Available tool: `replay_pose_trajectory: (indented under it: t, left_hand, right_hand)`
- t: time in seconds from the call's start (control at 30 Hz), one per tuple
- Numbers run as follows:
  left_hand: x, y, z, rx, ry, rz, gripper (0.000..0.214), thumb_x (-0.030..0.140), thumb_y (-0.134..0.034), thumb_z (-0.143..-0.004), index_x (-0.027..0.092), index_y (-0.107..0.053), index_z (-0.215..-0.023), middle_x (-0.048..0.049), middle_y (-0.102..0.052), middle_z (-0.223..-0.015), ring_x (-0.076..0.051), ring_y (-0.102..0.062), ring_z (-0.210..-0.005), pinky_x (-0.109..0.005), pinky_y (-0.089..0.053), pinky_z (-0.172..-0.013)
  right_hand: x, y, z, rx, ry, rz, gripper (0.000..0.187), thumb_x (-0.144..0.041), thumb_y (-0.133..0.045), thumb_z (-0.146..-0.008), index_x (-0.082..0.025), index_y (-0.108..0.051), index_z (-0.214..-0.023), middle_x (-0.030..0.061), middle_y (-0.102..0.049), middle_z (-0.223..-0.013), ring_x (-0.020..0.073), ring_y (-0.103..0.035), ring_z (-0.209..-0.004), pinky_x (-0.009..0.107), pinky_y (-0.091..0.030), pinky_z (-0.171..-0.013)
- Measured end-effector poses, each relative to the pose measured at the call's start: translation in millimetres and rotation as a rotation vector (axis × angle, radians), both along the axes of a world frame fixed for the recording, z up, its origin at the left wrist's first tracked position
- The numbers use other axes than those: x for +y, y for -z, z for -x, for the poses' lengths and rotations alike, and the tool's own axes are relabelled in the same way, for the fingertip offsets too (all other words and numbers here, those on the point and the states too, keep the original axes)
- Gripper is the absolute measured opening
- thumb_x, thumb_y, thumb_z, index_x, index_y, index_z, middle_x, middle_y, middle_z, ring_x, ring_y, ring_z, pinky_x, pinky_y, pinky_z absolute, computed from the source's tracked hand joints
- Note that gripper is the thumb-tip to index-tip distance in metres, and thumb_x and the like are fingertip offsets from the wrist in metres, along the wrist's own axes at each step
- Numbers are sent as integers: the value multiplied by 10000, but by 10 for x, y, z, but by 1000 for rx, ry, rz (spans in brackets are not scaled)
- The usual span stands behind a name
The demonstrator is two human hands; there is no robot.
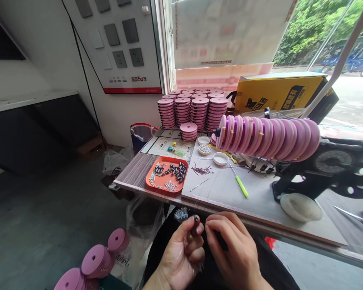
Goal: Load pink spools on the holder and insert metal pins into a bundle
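My left hand (pixel 183 247) is closed in front of my lap, with a small dark barrel-shaped piece (pixel 196 220) upright between thumb and forefinger. A tiny yellow bit shows lower down among its fingers. Close beside it, my right hand (pixel 234 245) has thumb and forefinger pinched together; anything between them is too small to make out. A bundle of fine pale strands (pixel 181 214) lies by the left thumb. Beyond the hands, an orange tray (pixel 149 183) on the table holds similar dark pieces, thin pale greenish pieces and small silvery bits.
A grey board (pixel 211 201) carries a green-handled needle tool (pixel 241 186), small white dishes (pixel 220 158) and dark red strips (pixel 201 170). Pink spools (pixel 269 137) fill a rod at right. More pink spools (pixel 189 129) stand stacked behind; others (pixel 93 259) are at lower left. Scissors (pixel 353 217) lie far right.
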State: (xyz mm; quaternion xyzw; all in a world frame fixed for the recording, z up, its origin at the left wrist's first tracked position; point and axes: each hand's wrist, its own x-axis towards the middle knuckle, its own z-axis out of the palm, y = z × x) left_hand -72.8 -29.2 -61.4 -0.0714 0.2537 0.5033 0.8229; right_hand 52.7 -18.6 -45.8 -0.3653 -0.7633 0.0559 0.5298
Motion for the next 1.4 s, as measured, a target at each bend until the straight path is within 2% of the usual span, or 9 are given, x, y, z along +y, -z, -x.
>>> replay_pose_trajectory:
  t: [0.27,0.47,0.57,0.7,0.83,0.9,1.07,1.23,1.4]
  left_hand:
    - [-26,-70,-68,244,-162,131,416,115,-878,-351,124,-600,-660,34,-583,-494,35,-238,-304,-95,-160,-305]
    - [-66,-102,-116,412,-182,59,401,186,-883,-367,139,-596,-643,118,-374,-418,16,-237,-347,-106,-163,-346]
    - [-77,-105,-82,582,-129,-45,371,276,-870,-430,143,-607,-655,105,-376,-454,2,-252,-386,-121,-195,-379]
    - [-47,-89,58,927,-82,-302,364,460,-763,-599,147,-655,-749,65,-435,-527,-32,-282,-428,-171,-239,-413]
    - [-8,-61,150,1201,-46,-475,315,449,-705,-685,148,-629,-632,33,-464,-540,-69,-321,-481,-206,-264,-449]
    - [-1,-63,143,1211,-73,-483,286,425,-724,-672,155,-636,-641,31,-474,-541,-79,-323,-495,-213,-264,-455]
    - [-9,-125,67,1035,-99,-337,386,473,-779,-563,147,-580,-617,57,-416,-513,-66,-292,-475,-210,-233,-447]
    - [-6,-160,42,896,-78,-242,408,457,-793,-548,143,-551,-642,71,-408,-533,-47,-268,-464,-198,-218,-447]
    - [-27,-140,58,725,15,-234,396,404,-764,-614,139,-586,-848,96,-350,-527,-40,-248,-465,-180,-201,-454]
  right_hand:
    - [47,52,-11,-125,27,-106,130,-105,-481,-869,-149,-603,-871,3,-638,-626,100,-563,-526,235,-458,-537]
    - [39,108,-27,-145,50,-62,218,-142,-426,-904,-112,-641,-886,22,-645,-585,96,-576,-464,198,-472,-477]
    - [37,96,-37,-112,34,-13,247,-156,-416,-905,-119,-656,-862,32,-670,-619,103,-610,-487,185,-499,-499]
    - [49,83,-49,-33,-6,90,215,-237,-465,-899,-152,-658,-859,19,-688,-651,107,-643,-522,162,-511,-504]
    - [52,117,-56,-33,-52,146,210,-284,-478,-900,-161,-647,-877,17,-692,-661,114,-643,-518,172,-516,-499]
    - [52,125,-61,-41,-73,184,209,-291,-471,-903,-168,-637,-875,11,-686,-655,112,-637,-518,173,-514,-499]
    - [65,83,-74,-56,-115,265,197,-277,-487,-880,-159,-587,-1002,44,-682,-805,117,-639,-610,192,-521,-552]
    - [57,43,-95,-43,-175,372,161,-200,-485,-874,-198,-572,-738,-20,-602,-633,98,-589,-565,176,-467,-519]
    - [21,0,-125,27,-114,225,122,-141,-490,-849,-192,-548,-754,-16,-585,-633,90,-566,-557,171,-449,-517]
